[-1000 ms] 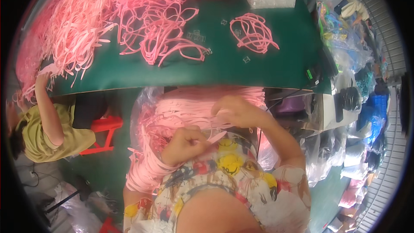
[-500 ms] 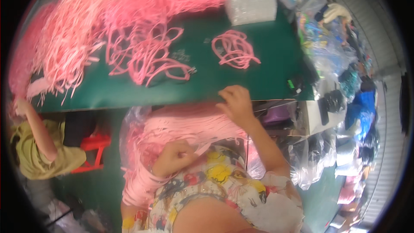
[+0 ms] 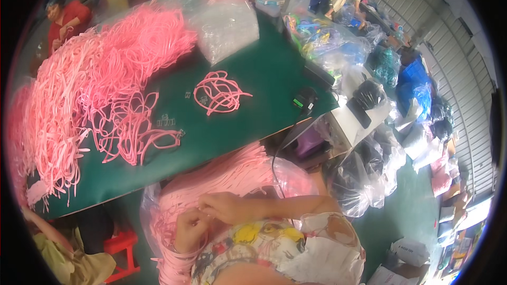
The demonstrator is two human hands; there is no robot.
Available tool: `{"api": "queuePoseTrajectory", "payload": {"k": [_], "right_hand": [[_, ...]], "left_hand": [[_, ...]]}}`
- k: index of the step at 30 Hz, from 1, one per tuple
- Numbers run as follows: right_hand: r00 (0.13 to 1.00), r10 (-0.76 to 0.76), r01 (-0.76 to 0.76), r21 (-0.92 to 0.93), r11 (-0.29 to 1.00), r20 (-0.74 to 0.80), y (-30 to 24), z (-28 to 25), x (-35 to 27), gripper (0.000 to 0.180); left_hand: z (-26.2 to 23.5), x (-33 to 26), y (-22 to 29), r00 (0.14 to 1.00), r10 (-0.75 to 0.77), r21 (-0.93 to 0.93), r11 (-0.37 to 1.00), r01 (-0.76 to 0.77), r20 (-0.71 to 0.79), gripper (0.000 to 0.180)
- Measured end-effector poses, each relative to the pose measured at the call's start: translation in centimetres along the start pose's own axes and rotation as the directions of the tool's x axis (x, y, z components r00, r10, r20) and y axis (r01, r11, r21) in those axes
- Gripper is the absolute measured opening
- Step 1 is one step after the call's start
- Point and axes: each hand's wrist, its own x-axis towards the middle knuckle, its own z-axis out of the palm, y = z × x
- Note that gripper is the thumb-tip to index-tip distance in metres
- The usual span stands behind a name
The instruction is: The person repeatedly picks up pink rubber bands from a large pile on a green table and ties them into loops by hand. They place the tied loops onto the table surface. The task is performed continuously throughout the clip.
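Note:
Above my lap, my left hand is closed with its fingers curled in. My right hand meets it at the fingertips, pinched closed. Whatever sits between the fingers is too small and blurred to name. Beneath and around both hands lies a thick bundle of flat pink straps, partly in clear plastic. On the green table in front is a small loose coil of pink cords. Left of it spreads a tangle of pink cords, with small clear pieces beside it.
Large heaps of pink straps cover the table's left. A plastic-wrapped block stands at the back. A small black device lies near the right corner, by a white box. A co-worker's arm and a red stool are at left.
My right hand has come back from the table edge, where its fingers were spread, to my left hand, and has closed. The view has swung to the right.

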Motion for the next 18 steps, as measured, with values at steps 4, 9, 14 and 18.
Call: {"api": "queuePoseTrajectory", "payload": {"k": [4,9,14,18], "right_hand": [[0.997,0.044,-0.044,0.0,0.999,0.056,-0.3,-0.4,-0.3,0.017],[0.988,0.03,-0.024,-0.041,0.999,0.152,-1.7,-2.3,-0.1,0.016],[0.959,-0.158,0.177,-0.063,0.982,0.234,0.0,-2.9,0.4,0.017],[0.93,-0.266,0.286,-0.044,0.957,0.252,-0.1,-3.1,0.8,0.017]], "left_hand": [[0.2,-0.2,-0.1,0.999,-0.03,-0.081,0.996,0.028,-0.02,0.016],[-0.2,-0.2,0.2,0.999,-0.041,-0.061,0.997,0.042,0.026,0.014],[0.0,-0.1,0.3,0.998,-0.052,-0.128,0.99,0.056,0.039,0.012],[-0.2,-0.1,0.6,0.998,-0.039,-0.123,0.991,0.044,0.045,0.01]]}}
